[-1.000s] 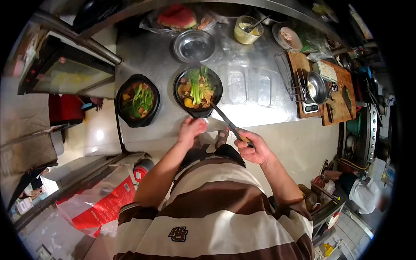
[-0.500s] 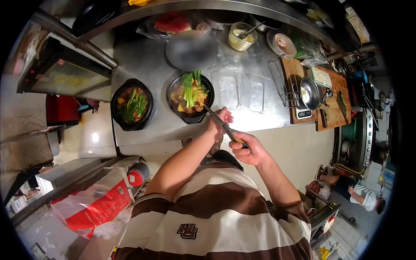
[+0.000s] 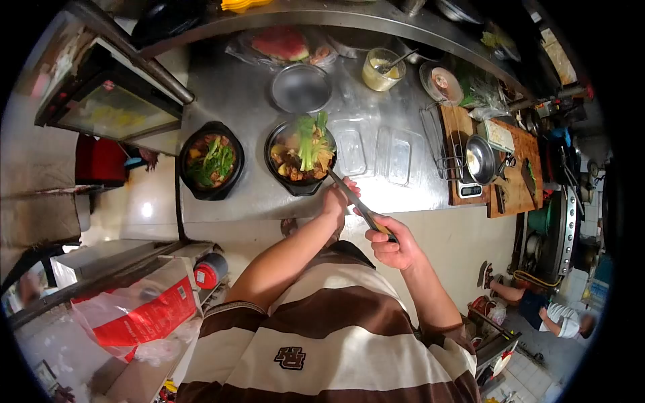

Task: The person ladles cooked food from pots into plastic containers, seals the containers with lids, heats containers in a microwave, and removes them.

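Kitchen work at a metal table (image 3: 242, 74)

Brushed and scuffed, the table fills the upper middle of the frame, its bare surface catching a bright glare near the front edge. The middle pot (image 3: 293, 189), dark and full of stew under long greens (image 3: 310, 144), stands at the frame's upper centre; the left pot (image 3: 211, 193), also topped with greens, stands beside it. Just under the centre, the right hand (image 3: 391, 243) has its fingers wrapped round a long-handled tool (image 3: 359, 203), whose tip reaches the middle pot's rim. The left hand (image 3: 339, 199) is partly covered by the tool, fingers bent; whether they touch anything, I cannot tell.

A round metal dish (image 3: 301, 88) sits behind the middle pot, two clear trays (image 3: 401, 156) to its right. Cutting boards (image 3: 524, 148) with a scale (image 3: 471, 191) lie at upper right. Pale floor (image 3: 457, 238) shows below the table, a seated person (image 3: 566, 320) at lower right, and a red-and-white bag (image 3: 144, 322) at lower left.
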### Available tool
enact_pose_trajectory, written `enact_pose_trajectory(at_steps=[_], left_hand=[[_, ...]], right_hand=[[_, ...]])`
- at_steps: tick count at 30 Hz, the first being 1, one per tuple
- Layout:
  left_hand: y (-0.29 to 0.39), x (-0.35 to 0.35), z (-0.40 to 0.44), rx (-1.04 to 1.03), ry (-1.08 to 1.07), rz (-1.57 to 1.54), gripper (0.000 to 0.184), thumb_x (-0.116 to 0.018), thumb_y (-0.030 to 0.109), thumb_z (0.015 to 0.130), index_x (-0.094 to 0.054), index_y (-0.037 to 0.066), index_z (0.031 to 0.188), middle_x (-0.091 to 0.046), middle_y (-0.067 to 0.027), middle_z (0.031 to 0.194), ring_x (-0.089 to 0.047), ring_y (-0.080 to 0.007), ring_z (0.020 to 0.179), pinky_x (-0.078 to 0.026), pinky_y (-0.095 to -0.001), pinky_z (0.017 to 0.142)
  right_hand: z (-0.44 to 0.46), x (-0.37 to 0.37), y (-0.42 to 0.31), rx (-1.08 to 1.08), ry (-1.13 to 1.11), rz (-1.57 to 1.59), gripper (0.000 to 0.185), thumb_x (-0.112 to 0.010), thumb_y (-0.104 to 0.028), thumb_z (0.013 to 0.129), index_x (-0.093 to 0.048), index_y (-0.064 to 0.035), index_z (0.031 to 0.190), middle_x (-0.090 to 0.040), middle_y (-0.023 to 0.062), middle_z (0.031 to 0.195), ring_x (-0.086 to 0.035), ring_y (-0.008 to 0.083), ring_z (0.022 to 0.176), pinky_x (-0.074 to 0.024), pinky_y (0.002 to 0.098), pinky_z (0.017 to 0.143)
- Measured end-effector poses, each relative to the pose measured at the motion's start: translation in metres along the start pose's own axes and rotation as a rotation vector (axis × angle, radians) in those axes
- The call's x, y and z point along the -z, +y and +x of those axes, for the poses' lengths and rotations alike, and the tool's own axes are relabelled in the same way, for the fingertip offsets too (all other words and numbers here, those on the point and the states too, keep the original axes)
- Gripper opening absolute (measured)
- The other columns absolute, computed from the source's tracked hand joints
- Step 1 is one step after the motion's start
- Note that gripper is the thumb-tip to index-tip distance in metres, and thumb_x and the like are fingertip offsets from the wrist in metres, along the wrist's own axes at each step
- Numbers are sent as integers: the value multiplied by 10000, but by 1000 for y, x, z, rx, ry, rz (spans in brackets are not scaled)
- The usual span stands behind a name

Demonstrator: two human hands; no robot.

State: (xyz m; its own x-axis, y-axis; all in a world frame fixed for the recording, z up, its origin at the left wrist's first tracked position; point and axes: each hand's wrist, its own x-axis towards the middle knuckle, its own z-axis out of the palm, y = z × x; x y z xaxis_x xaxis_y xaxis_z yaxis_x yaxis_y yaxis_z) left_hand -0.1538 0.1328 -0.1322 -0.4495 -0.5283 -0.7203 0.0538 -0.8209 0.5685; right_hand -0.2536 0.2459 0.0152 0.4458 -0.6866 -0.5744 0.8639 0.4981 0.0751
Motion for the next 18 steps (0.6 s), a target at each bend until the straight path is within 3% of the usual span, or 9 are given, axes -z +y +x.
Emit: enact_pose_trajectory(at_steps=[2, 6, 12, 15, 18], left_hand=[[-4, -2, -3, -3, 30, -38, 298, -497, 342, 902, -567, 63, 984, -621, -57, 901, -588, -156, 803, -464, -281, 691], [-7, -3, -4, -36, 31, -54, 278, -467, 305, 936, -563, 52, 997, -621, -58, 904, -592, -148, 833, -466, -272, 703], [-8, -3, -4, -22, -3, -73, 296, -431, 278, 961, -572, 23, 1014, -625, -78, 913, -623, -166, 824, -487, -263, 702], [-9, -4, -3, -4, -11, -108, 299, -433, 276, 960, -568, 17, 1024, -625, -84, 916, -622, -168, 828, -490, -271, 722], [-13, -4, -2, -10, -9, -114, 311, -455, 295, 948, -565, 15, 1029, -625, -90, 930, -622, -175, 842, -489, -277, 743]], right_hand=[[-9, -2, 2, 46, 15, -2, 333, -431, -224, 938, -440, -120, 1254, -385, -23, 616, -317, 30, 378, -261, 151, 321], [-25, -4, 4, 120, -53, 29, 430, -404, -191, 937, -348, -118, 1357, -386, -14, 609, -290, 27, 363, -251, 145, 309], [-53, 2, 7, 236, -18, 30, 421, -402, -182, 936, -351, -132, 1350, -389, -8, 607, -272, 29, 360, -238, 150, 308], [-54, 5, 5, 310, 80, -71, 366, -408, -183, 930, -401, -124, 1292, -387, -5, 601, -291, 40, 370, -230, 159, 318], [-44, -1, 9, 387, 336, -317, 308, -425, -180, 918, -446, -115, 1219, -422, 10, 613, -337, 66, 383, -243, 185, 325]])
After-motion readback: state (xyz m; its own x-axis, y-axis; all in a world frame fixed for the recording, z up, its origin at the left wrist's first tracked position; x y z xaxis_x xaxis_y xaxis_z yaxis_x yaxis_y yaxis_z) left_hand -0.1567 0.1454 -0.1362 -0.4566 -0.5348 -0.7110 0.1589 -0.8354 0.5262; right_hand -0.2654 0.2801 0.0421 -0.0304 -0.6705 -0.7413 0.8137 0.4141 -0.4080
